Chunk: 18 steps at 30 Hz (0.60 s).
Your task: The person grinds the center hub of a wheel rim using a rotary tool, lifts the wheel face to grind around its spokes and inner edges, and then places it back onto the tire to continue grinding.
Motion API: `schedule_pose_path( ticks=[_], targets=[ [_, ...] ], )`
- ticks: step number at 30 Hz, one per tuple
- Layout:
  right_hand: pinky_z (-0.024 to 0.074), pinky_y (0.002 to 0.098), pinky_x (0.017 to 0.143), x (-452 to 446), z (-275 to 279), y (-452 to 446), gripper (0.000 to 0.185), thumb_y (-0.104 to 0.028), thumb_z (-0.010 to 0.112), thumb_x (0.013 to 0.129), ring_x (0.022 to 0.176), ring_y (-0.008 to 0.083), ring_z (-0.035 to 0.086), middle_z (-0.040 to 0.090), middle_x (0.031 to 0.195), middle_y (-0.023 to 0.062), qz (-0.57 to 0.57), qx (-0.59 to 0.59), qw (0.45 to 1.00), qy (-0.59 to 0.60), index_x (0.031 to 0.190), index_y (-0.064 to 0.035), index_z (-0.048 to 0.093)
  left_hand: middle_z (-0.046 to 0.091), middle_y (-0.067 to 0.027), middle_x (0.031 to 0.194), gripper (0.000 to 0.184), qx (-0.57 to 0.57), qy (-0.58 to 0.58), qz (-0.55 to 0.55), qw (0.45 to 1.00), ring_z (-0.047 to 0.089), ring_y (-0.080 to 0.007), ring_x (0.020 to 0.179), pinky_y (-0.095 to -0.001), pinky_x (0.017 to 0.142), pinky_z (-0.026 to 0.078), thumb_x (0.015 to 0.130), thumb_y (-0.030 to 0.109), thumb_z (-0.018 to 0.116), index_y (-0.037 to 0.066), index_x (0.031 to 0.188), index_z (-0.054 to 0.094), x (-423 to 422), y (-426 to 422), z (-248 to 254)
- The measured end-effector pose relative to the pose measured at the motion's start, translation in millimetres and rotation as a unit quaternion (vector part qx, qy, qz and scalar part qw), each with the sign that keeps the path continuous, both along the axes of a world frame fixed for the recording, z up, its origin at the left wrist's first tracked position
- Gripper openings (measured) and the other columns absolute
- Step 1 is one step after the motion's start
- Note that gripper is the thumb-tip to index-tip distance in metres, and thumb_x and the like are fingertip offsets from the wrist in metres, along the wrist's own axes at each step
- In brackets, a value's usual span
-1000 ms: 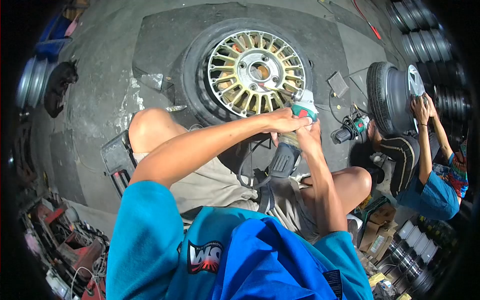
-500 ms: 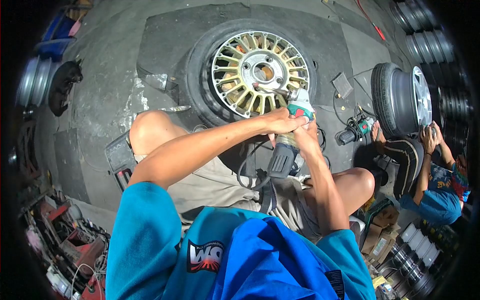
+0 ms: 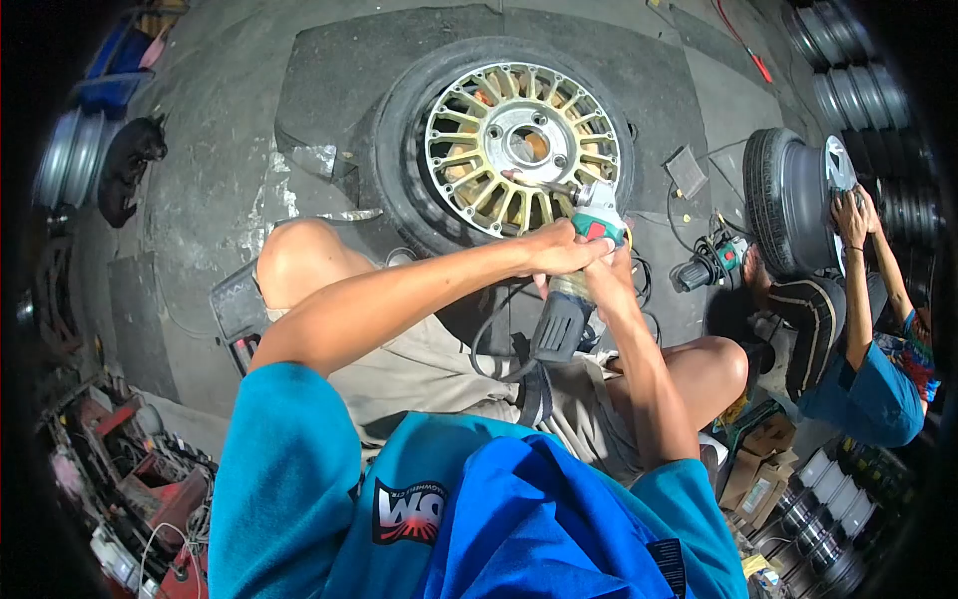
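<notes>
Both of my hands are closed around a green and black angle grinder (image 3: 562, 324). My left hand (image 3: 561, 248) grips it near the green head, and my right hand (image 3: 609, 275) wraps the body just beside it. A thin shaft with a pinkish tip (image 3: 511, 175) reaches from the grinder's metal head over the spokes of a wheel rim (image 3: 514, 148). Whether the tip touches the metal I cannot tell. The multi-spoke rim lies face up, on or inside a black tire (image 3: 394, 150). Some fingers are hidden behind the tool.
A black cat (image 3: 130, 165) lies on the left. At right, a co-worker's hands (image 3: 854, 215) are at a silver wheel (image 3: 836, 190) beside a tire (image 3: 773, 200). Another grinder (image 3: 709, 265) with its cord lies on the floor. Stacked rims (image 3: 863, 95) line the right edge.
My hands and the grinder stay almost in place. The co-worker's hands have moved up along the silver wheel.
</notes>
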State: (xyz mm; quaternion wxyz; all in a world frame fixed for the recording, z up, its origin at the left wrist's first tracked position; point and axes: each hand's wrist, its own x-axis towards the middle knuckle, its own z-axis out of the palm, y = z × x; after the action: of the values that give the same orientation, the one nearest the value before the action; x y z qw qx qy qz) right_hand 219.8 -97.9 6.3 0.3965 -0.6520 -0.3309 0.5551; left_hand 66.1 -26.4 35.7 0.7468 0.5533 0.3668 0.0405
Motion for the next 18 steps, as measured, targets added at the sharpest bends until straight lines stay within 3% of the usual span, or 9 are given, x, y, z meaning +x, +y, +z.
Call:
schedule_pose_path(
  ticks=[2,4,9,11,13,16,18],
  targets=[
    [0.0534,0.0358,0.096,-2,-14,-5,0.091,-0.022,0.078,0.092,0.108,0.0215,0.066,0.066,0.119,0.0158,-0.016,-0.002,1.0,-0.006,0.149,0.0182,0.02,0.069,-0.0265,0.119,0.08,0.017,0.014,0.041,0.999,0.074,-0.0306,0.082,-0.0388,0.048,0.063,0.097,0.062,0.06,-0.01,0.129,0.064,1,-9,-14],
    [0.0499,0.0369,0.104,0,-20,-6,0.107,-0.027,0.082,0.089,0.113,0.0229,0.065,0.064,0.126,0.0188,-0.023,-0.02,1.0,0.005,0.153,0.0218,0.011,0.068,-0.0267,0.12,0.081,0.0,0.025,0.013,1.0,0.074,-0.0306,0.083,-0.0386,0.048,0.063,0.096,0.063,0.061,-0.011,0.129,0.064,-2,0,-12],
    [0.0495,0.0376,0.105,9,-50,-1,0.107,-0.031,0.081,0.089,0.114,0.0251,0.065,0.062,0.132,0.0222,-0.032,-0.025,0.995,-0.088,0.152,0.0224,0.013,0.068,-0.0259,0.122,0.083,-0.004,0.014,-0.009,1.0,0.074,-0.0322,0.09,-0.0393,0.05,0.064,0.095,0.064,0.062,-0.011,0.13,0.063,-6,7,-6],
    [0.0485,0.0384,0.107,-10,8,0,0.107,-0.033,0.08,0.089,0.114,0.027,0.065,0.061,0.135,0.0233,0.024,-0.026,0.999,-0.021,0.152,0.0224,0.013,0.069,-0.0238,0.12,0.081,0.007,0.016,0.012,1.0,0.074,-0.0313,0.09,-0.0394,0.05,0.064,0.096,0.063,0.061,-0.01,0.13,0.064,-5,0,-20],
    [0.0481,0.0385,0.107,-10,-10,-2,0.104,-0.03,0.079,0.091,0.113,0.0267,0.066,0.063,0.132,0.0221,0.025,-0.011,0.999,-0.017,0.152,0.0227,0.013,0.069,-0.024,0.119,0.08,0.012,0.026,0.002,1.0,0.074,-0.0302,0.092,-0.0393,0.05,0.064,0.096,0.062,0.061,-0.01,0.13,0.063,-7,-2,-13],
    [0.0467,0.0372,0.109,-6,-29,-4,0.11,-0.028,0.079,0.091,0.113,0.0257,0.066,0.065,0.128,0.0205,-0.035,-0.016,0.999,-0.02,0.154,0.0224,0.004,0.067,-0.0249,0.122,0.083,-0.012,0.01,-0.025,1.0,0.073,-0.03,0.094,-0.0385,0.05,0.064,0.096,0.062,0.061,-0.011,0.135,0.059,-10,6,-7],
    [0.0467,0.0359,0.109,-3,-41,-2,0.119,-0.028,0.081,0.09,0.115,0.0252,0.066,0.065,0.128,0.02,-0.035,-0.039,0.995,-0.089,0.154,0.0216,-0.006,0.065,-0.0241,0.126,0.085,-0.007,0.048,-0.006,0.999,0.073,-0.0297,0.094,-0.0375,0.05,0.064,0.096,0.062,0.061,-0.01,0.139,0.054,-10,7,0]
  ],
)
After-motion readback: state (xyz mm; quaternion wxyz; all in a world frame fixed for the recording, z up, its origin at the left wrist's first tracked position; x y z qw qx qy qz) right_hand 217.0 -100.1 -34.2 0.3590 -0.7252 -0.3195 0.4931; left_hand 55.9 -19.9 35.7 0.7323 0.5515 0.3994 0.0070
